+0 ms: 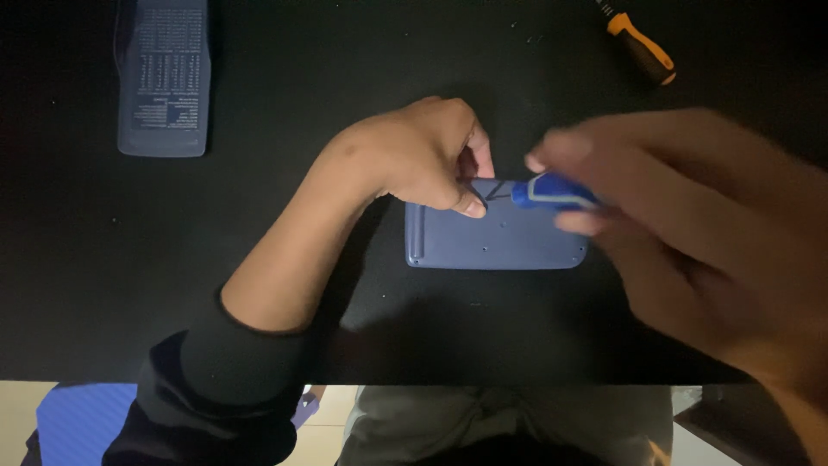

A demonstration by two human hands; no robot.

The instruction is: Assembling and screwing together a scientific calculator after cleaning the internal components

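Observation:
A blue-grey rectangular device (496, 242) lies back side up on the black table, small screw holes showing. My left hand (423, 160) rests on its upper left corner, fingers curled, thumb and fingertips pressing the case. My right hand (690, 233) is blurred and grips a screwdriver with a blue and white handle (552, 193), its dark shaft pointing left toward the device's top edge next to my left fingertips.
A second blue-grey panel with printed text (164, 73) lies at the far left. An orange-handled screwdriver (642, 50) sits at the far right. The table's near edge (517, 381) runs along the bottom, above my lap.

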